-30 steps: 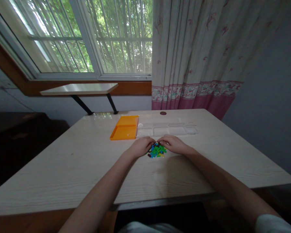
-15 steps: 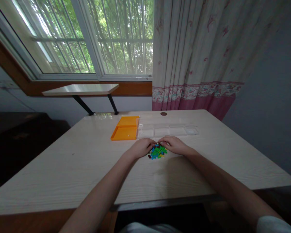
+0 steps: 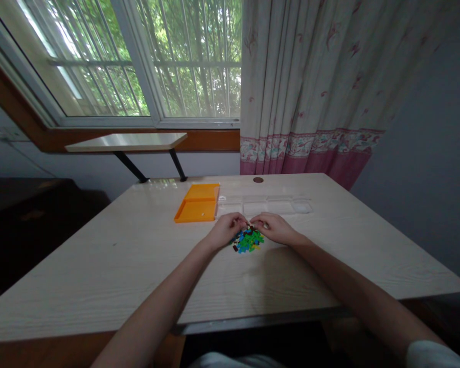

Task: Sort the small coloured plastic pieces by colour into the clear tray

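Observation:
A small heap of toy building bricks (image 3: 250, 239), mostly green and blue with some brown and yellow, lies on the table in front of me. My left hand (image 3: 229, 228) is at the heap's upper left, its fingers closed in a pinch at the far edge. Opposite it, my right hand (image 3: 275, 227) reaches in from the right with fingertips pressed together. The two hands' fingertips nearly meet above the far side of the heap. Whatever is between the fingers is too small to make out.
Behind the hands lies a clear plastic tray (image 3: 279, 206) with several compartments. To its left is an open orange case (image 3: 195, 209) with a tiny pale piece inside. A raised shelf (image 3: 126, 142) on black legs stands at the back left of the table (image 3: 138, 266).
My left hand has risen slightly away from the bricks, and its fingers are curled more. The right hand has barely moved. More bricks show at the heap's left side.

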The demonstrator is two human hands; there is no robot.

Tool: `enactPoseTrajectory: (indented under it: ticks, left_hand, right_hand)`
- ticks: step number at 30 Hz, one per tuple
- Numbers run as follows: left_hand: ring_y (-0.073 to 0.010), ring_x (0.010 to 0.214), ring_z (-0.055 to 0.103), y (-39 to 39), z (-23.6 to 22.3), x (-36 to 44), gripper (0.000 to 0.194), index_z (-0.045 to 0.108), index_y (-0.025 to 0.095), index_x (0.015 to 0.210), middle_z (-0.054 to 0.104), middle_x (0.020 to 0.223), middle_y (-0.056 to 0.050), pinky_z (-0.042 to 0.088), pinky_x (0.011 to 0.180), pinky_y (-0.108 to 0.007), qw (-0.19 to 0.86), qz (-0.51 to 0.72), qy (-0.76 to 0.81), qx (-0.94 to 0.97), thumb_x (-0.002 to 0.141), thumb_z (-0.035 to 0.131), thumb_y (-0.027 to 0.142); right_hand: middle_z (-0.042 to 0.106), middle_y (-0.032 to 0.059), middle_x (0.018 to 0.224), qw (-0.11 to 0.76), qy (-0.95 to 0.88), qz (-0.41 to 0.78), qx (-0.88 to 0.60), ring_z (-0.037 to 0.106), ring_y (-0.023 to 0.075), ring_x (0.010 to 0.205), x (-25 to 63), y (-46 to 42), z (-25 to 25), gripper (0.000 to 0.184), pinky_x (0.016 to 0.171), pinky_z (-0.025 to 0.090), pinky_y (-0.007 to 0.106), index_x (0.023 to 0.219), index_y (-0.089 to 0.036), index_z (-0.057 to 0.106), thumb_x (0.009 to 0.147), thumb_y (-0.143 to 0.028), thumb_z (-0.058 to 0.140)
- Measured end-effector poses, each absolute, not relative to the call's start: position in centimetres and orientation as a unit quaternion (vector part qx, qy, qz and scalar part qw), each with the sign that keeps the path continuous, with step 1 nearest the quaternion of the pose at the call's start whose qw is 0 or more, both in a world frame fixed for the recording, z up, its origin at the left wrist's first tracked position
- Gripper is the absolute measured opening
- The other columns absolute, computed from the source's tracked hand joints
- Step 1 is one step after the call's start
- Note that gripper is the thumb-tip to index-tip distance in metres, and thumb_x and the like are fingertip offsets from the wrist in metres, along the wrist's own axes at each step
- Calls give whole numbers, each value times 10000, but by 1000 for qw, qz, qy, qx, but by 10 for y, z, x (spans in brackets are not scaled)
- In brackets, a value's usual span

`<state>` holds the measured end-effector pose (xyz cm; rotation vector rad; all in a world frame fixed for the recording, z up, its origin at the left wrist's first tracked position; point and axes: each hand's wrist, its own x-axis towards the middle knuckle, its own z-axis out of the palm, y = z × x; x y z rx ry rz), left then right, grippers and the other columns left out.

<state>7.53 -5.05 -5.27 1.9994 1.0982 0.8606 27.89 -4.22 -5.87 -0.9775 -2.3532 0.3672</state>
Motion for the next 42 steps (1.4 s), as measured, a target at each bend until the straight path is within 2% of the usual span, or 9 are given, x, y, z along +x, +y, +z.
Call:
enactPoseTrajectory:
  ticks: [6,12,16,19,23,35,39,42]
  left_hand:
    - [-86,563,519,-51,-59,90,349,606,108,760,603,656,-15,391,543,-198,520,425,410,618,652,655,436]
    - [-95,565,532,-56,-53,93,409,617,107,767,615,656,-26,409,551,-211,546,447,410,578,596,698,471]
    - [-93,557,513,-56,-50,89,384,626,117,852,616,697,-24,399,538,-212,476,446,425,627,661,650,449]
    - [-77,537,456,-57,-49,86,289,637,143,878,592,707,-7,358,511,-196,346,443,437,702,720,617,385]
    - [-91,619,478,-62,-43,83,186,646,176,889,587,758,-11,370,563,-201,214,417,413,781,780,576,309]
    - [-129,812,547,-69,-35,79,162,626,176,908,596,857,-37,426,695,-221,141,378,397,824,839,496,244]
    - [-115,744,540,-68,-27,73,149,628,172,892,604,841,-37,423,635,-209,99,418,399,810,835,505,233]
    - [-79,595,489,-67,-19,67,136,632,167,880,612,811,-29,402,551,-191,49,496,401,769,825,531,240]
  right_hand:
    - [586,20,758,344,-856,89,-375,548,123,696,272,-52,-55,192,657,410,217,895,-192,608,803,-352,557]
    - [609,44,815,376,-843,78,-378,567,128,730,270,-56,-52,186,683,423,225,896,-189,605,838,-339,512]
    - [615,53,824,394,-836,82,-373,575,133,741,272,-56,-51,222,688,434,230,932,-188,614,854,-356,492]
    - [617,49,820,394,-840,88,-363,575,131,732,274,-55,-51,231,677,437,228,939,-195,619,862,-362,480]
    - [618,53,809,394,-843,84,-357,573,130,730,274,-55,-51,240,677,438,226,940,-183,625,865,-356,475]
    - [617,47,802,379,-852,87,-350,571,132,720,273,-57,-48,232,683,435,226,940,-186,621,855,-357,489]
    - [617,41,832,353,-857,91,-364,575,126,738,276,-54,-49,194,681,427,221,929,-186,615,861,-306,478]
    - [618,39,852,308,-872,107,-364,584,129,769,280,-47,-54,168,698,431,229,909,-185,619,851,-275,490]
